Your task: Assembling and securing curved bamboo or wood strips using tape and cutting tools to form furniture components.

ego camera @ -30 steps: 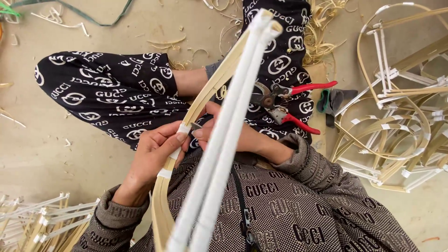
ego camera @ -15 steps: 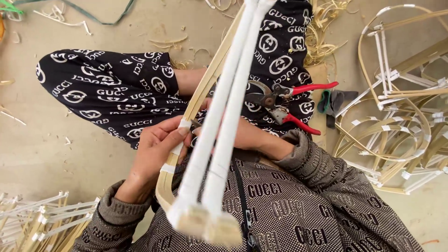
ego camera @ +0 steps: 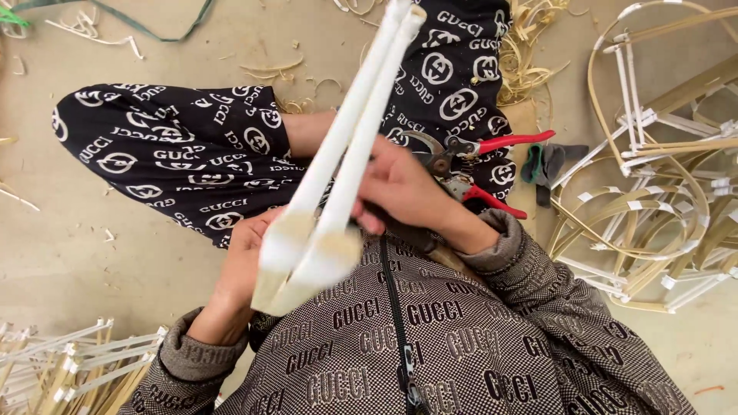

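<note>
Dusty tan floor (ego camera: 92,253) all around, with someone sitting down on it.

Right hand (ego camera: 400,188) curled tight round the white sticks (ego camera: 346,146), about half way along. Left hand (ego camera: 246,269) lower down, tucked under the near ends of the same sticks. Fingers hidden there, so no way to tell if closed or loose.

Two long white sticks, side by side, up off the lap and between both hands. Far ends pointing away over the knees, near ends close to the chest and close to the camera. Bare pale wood at the cut ends.

Probably light and stiff, like thin wood. Probably a bit smooth where wrapped in white. Likely to crack if bent too hard. Best held round the middle with one hand and near the end with the other, not by the thin tips.

Red-handled cutters (ego camera: 477,165) just behind the right hand, on the lap. Dark cloth (ego camera: 546,161) beside them. Round frames of bent strips (ego camera: 653,192) piled on the right. More sticks in a heap (ego camera: 69,361) at the lower left. Curly shavings (ego camera: 530,46) up top. Green strap (ego camera: 115,11) at the top left.
</note>
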